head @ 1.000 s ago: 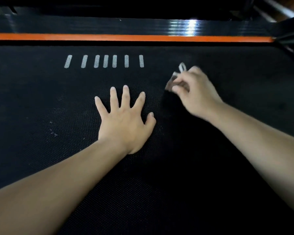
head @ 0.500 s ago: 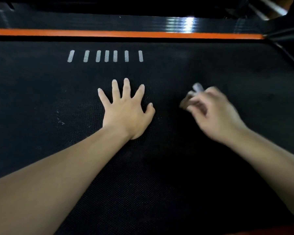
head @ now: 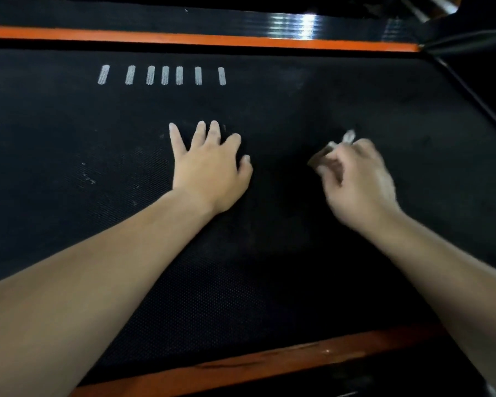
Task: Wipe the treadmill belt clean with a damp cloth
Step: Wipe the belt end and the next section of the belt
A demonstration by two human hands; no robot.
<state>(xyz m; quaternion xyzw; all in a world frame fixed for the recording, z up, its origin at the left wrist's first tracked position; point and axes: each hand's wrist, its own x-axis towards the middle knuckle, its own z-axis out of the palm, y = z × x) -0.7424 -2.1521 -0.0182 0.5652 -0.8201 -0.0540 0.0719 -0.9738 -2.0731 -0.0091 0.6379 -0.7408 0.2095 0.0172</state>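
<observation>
Motion since the earlier frames was mostly on the right: the right hand (head: pixel 358 181) had slid from near the far edge of the treadmill belt (head: pixel 269 282), just beside the row of white dashes (head: pixel 162 75), back toward the near edge and out toward the belt's right side. An orange rail (head: pixel 241 365) along the near edge had also come into view, matching the orange rail (head: pixel 201 38) beyond the far edge.

That right hand was blurred, its fingers curled tight around a small bunched cloth (head: pixel 331 151) — a pale tip poked out above the knuckles, and the wad sat low at the belt, though actual contact could not be told. The left hand (head: pixel 209 173) had stayed near the belt's middle, pressed flat with palm down, fingers spread and gripping nothing — its forearm ran back toward the near left corner. Faint pale scuffs marked the belt left of it.
</observation>
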